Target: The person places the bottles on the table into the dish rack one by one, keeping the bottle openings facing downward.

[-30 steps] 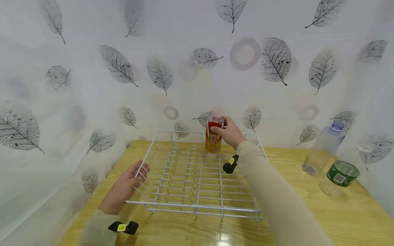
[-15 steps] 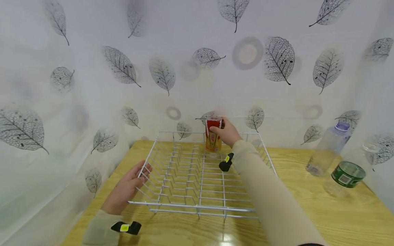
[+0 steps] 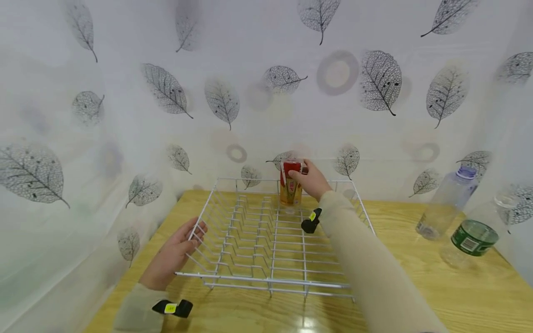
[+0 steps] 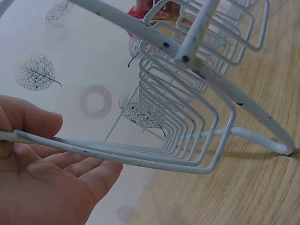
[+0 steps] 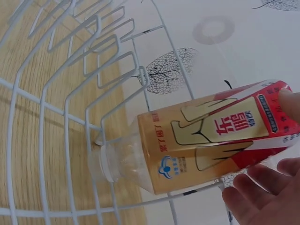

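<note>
Bottle [image 3: 290, 187] neck-down at the rear of the wire rack [image 4: 126, 22], gripped near its base by the right hand [image 3: 313, 180], apparently to keep the neck free below; wire rack held along one side in the left hand [image 3: 176, 249], likely for steadiness.

The table [image 3: 458, 300] is yellow, like wood. A white wire rack [image 3: 270, 280] stands on it. To the right are a purple-topped bottle [image 3: 445, 199] and a green-label bottle [image 3: 474, 238], close together.
</note>
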`<state>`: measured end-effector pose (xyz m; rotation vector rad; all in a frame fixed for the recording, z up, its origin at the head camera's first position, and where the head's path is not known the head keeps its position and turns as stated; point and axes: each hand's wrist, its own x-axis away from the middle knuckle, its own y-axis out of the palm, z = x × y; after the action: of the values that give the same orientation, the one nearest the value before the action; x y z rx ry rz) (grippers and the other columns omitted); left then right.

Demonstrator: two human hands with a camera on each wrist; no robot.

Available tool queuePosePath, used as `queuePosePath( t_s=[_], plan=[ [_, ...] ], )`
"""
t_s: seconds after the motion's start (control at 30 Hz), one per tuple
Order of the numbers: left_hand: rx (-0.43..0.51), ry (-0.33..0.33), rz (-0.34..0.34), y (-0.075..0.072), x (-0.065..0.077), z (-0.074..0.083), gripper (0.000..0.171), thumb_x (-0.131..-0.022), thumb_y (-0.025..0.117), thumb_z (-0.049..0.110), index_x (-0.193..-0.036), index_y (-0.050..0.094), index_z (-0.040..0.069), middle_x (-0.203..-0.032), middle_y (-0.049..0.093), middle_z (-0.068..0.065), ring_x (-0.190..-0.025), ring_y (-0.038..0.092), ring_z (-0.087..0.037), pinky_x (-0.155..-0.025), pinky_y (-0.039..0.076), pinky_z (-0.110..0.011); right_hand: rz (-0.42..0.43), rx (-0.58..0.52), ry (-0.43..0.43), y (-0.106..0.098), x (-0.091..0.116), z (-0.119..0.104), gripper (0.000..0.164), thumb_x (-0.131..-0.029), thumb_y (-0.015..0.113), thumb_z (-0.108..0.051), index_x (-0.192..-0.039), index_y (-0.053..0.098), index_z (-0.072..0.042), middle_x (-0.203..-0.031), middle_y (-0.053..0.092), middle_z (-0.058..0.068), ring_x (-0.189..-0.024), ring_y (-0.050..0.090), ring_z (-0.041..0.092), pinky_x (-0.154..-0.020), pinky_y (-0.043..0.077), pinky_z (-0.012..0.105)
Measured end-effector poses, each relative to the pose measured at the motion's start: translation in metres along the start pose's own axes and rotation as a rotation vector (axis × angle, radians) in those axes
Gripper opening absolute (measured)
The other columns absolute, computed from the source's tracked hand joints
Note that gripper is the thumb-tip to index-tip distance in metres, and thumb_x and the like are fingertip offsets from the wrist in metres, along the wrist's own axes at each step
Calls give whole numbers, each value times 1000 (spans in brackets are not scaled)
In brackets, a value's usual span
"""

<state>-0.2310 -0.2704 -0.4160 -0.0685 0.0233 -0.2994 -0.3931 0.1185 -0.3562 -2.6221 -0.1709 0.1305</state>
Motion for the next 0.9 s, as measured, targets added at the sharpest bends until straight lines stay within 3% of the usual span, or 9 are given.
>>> queuePosePath(
  t_s=[0.47,0.9],
  plan=[
    [19,-18,11,2,-1,-4,67,-105,34,-1,-162,-1,2,-165,11,-24,-150,16,-37,-105,36,-15,13,17,-42,-49,20,-11,91,-100,56,-55,-165,4,-19,-165,25,11,-149,27,32,-115,31,58],
    [40,-41,31,4,0,-1,66,-105,32,-2,-162,-1,3,-166,11,-22,-151,16,-33,-108,35,-19,59,110,-120,-108,59,-7,100,-95,60,-61,-165,1,-19,-166,21,11,-150,24,33,-115,28,61]
  ],
)
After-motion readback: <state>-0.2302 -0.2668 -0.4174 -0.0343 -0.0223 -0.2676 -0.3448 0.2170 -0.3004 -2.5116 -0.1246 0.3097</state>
